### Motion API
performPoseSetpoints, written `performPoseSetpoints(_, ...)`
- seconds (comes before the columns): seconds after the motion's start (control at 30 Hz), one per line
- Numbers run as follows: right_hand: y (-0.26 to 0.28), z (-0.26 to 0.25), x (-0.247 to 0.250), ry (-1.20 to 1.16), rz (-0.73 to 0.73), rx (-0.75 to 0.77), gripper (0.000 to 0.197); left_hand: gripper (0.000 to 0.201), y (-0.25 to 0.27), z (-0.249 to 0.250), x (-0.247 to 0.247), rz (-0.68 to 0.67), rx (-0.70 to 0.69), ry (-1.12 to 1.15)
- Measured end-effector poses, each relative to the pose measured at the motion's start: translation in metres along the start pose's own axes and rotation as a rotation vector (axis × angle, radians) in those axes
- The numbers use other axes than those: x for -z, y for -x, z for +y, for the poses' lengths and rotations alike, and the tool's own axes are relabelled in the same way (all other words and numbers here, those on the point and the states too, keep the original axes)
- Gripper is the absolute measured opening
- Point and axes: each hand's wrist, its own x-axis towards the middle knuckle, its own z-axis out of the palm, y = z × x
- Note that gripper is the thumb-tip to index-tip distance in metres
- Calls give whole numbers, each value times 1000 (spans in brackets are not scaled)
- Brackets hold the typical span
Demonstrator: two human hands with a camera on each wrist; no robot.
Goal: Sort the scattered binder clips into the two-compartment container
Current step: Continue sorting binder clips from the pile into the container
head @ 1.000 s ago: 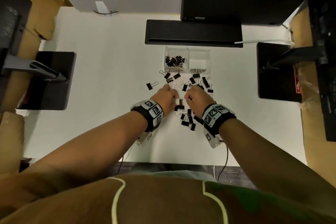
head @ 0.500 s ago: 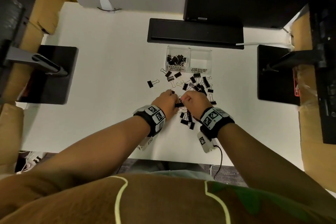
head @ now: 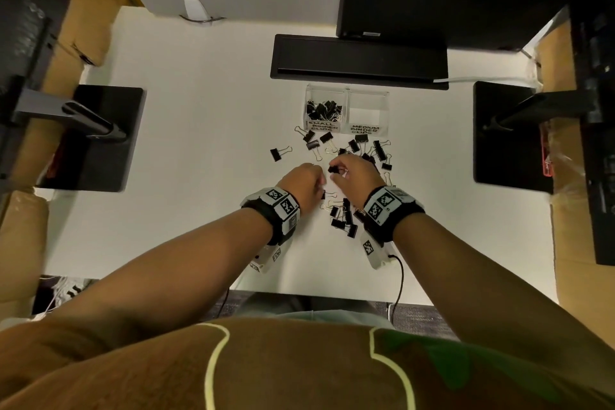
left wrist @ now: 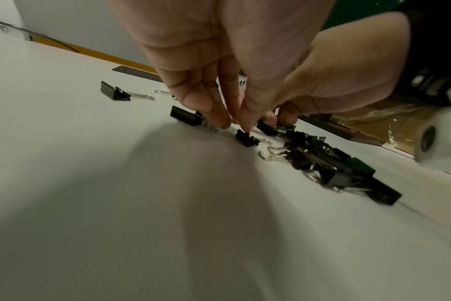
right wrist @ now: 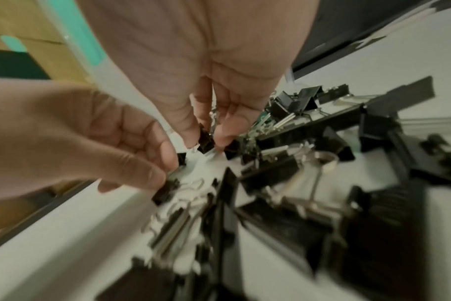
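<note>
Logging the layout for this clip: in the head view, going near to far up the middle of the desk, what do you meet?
Pile of loose clips → left hand and right hand, level → scattered clips → two-compartment container → black bar.

We see clips (head: 342,221) of matt black metal with shiny wire handles, a clear glossy plastic container (head: 347,95), and a smooth, matt white surface (head: 199,143) under them.
</note>
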Motion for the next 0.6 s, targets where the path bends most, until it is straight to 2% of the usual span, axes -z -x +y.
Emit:
performPoseSetpoints(0.13,-2,0,17,-71,53,4,29,24,-1,-4,-5,-44,-49,-49)
performPoseSetpoints(0.3,5,10,30,-50,135,-47,31,9,0,-1,-3,-54,-63,-65)
performPoseSetpoints(0.37,17,13,30,-53,74,-52,26,9,0,2,0,-45,-61,-29)
performPoseSetpoints(0.5,40,15,16,101,-187,-8,21,14,4,2,2,-11,-38,108)
performPoseSetpoints(0.6,44,19,5,154,-197,-14,20,21,7,4,3,-13,-36,151)
